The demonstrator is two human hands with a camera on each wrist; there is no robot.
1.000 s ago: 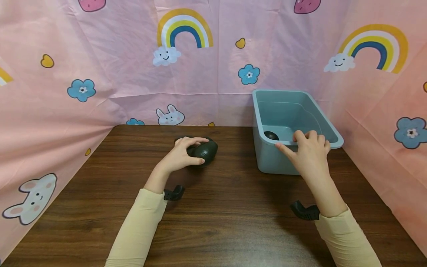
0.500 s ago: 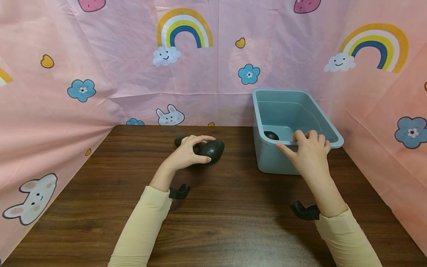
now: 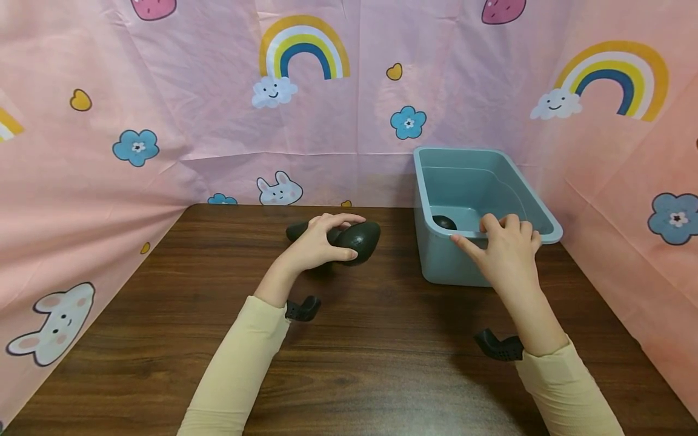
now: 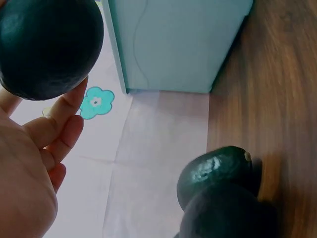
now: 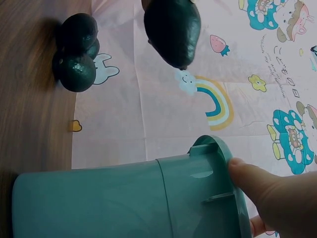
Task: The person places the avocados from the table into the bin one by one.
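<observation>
My left hand [image 3: 319,245] grips a dark green avocado [image 3: 365,241] and holds it above the table, thumb on the near side and fingers over the far side. Behind that hand more avocados [image 3: 296,231] lie on the table, partly hidden; the right wrist view shows this cluster of avocados [image 5: 78,72] touching one another. On the right stands a blue-grey plastic bin [image 3: 449,260]. One avocado [image 3: 444,222] shows inside it, near the left front corner. My right hand [image 3: 508,254] holds the bin's front rim, thumb outside and fingers curled over the edge.
Brown wood-grain table [image 3: 371,345] lies under everything. A pink patterned cloth [image 3: 349,133] hangs behind and along both sides. Between the held avocado and the bin there is a gap, with the bin's left wall rising on its far side. Each wrist wears a black bracket [image 3: 303,309].
My left hand has moved right and slightly up with the avocado, away from the others on the table. My right hand and the bin have stayed in place.
</observation>
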